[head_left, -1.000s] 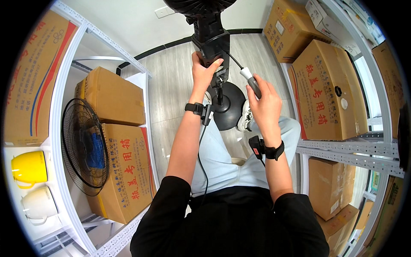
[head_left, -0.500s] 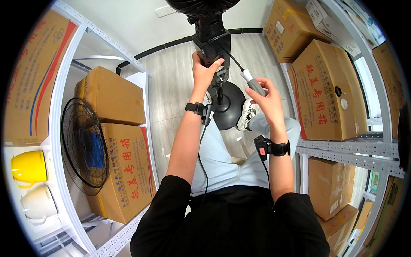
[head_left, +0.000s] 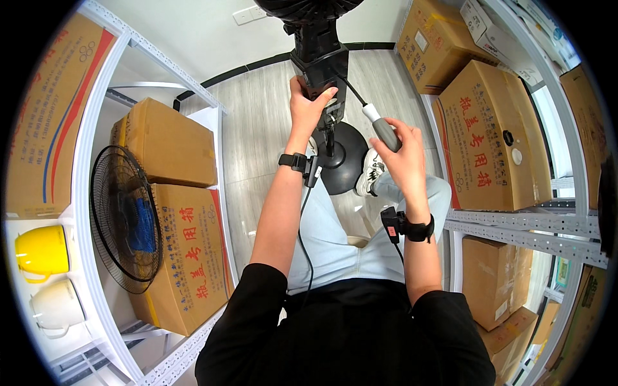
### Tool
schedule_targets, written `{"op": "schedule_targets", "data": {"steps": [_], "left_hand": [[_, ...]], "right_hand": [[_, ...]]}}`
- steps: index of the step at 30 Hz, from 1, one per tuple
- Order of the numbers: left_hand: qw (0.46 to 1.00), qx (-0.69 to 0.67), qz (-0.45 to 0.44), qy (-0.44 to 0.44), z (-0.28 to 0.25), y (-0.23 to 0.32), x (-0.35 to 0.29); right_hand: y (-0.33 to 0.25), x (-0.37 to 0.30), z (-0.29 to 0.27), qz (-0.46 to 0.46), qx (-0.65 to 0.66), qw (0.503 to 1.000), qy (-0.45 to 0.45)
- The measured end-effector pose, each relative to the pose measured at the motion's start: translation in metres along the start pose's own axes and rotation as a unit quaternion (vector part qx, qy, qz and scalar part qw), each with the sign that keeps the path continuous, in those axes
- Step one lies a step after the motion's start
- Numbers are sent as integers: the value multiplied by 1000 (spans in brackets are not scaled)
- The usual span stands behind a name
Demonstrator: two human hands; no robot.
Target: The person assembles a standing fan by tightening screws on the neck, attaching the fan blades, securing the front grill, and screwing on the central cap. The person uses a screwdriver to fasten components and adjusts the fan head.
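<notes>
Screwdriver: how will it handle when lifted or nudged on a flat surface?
The screwdriver is likely stiff: its slim dark shaft looks straight. Probably handle-heavy, since the grey-and-white handle is much thicker than the shaft. It may roll if nudged, as the handle looks rounded, though the right hand covers part of it.

The fan stand (head_left: 320,48) rises ahead of the person, its base (head_left: 344,177) on the floor (head_left: 251,154) between their shoes (head_left: 371,172), the wall (head_left: 187,32) behind. The left hand (head_left: 308,109) lies on the stand; the screwdriver (head_left: 380,122) runs between stand and right hand (head_left: 404,154). The left rack (head_left: 180,358) holds boxes (head_left: 174,141) — a fan grille (head_left: 125,222) before two, mugs (head_left: 42,249) left of it — and the right rack (head_left: 515,235) bears boxes above and below.
</notes>
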State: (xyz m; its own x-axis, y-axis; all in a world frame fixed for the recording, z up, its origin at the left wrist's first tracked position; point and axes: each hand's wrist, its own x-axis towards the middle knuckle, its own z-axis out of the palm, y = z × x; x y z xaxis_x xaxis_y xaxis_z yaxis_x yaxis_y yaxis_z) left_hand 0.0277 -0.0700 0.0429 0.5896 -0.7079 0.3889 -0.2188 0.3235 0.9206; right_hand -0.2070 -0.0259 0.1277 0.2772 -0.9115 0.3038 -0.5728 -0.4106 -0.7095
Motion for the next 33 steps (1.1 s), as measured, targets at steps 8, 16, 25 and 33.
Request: {"op": "schedule_targets", "data": {"steps": [8,16,25,33], "left_hand": [[1000,-5,-6,-2,2,4,0],[1000,2,-5,0,4,10,-1],[1000,-7,4,-5,3,11,-1],[1000,-13,-3,-5,2,11,-2]], "right_hand": [[12,19,-11,288,361,876,-137],[23,1,6,-84,-23,995,55],[18,12,-9,250,448,842,-166],[6,-2,2,14,34,999,34]]}}
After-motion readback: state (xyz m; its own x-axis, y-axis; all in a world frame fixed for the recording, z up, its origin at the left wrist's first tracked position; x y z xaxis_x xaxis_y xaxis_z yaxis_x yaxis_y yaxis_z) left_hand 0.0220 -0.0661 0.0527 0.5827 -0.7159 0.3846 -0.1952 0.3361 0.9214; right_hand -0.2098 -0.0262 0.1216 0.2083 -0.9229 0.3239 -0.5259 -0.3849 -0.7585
